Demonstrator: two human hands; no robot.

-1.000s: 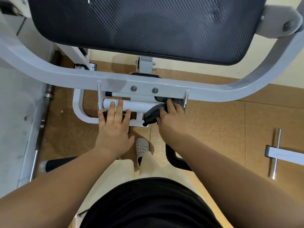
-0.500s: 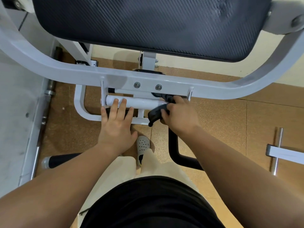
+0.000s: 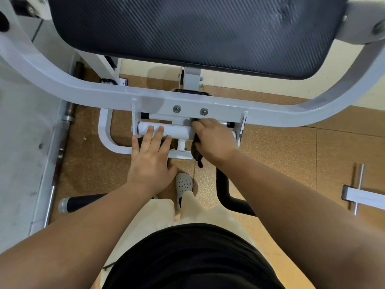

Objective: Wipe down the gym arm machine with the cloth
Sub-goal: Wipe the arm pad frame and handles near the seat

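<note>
The arm machine has a curved white frame point(image 3: 87, 92) and a dark textured pad point(image 3: 187, 32) above it. Under the frame's middle runs a short white tube point(image 3: 177, 130). My left hand point(image 3: 151, 155) rests flat with straight fingers on the tube's left part. My right hand point(image 3: 214, 138) grips a dark cloth point(image 3: 196, 152) and presses it against the tube's right part. Most of the cloth is hidden under that hand; a tail hangs below it.
A barbell bar point(image 3: 62, 147) lies along the grey platform at left. A black handle point(image 3: 81, 202) pokes out near my left forearm. A white bracket with a steel pin point(image 3: 359, 184) sits at right. My shoe point(image 3: 183, 183) stands on the cork floor.
My right hand has slid the cloth up and inward over the tube's right part, covering more of it. My left hand stays on the tube. The view has shifted slightly.
</note>
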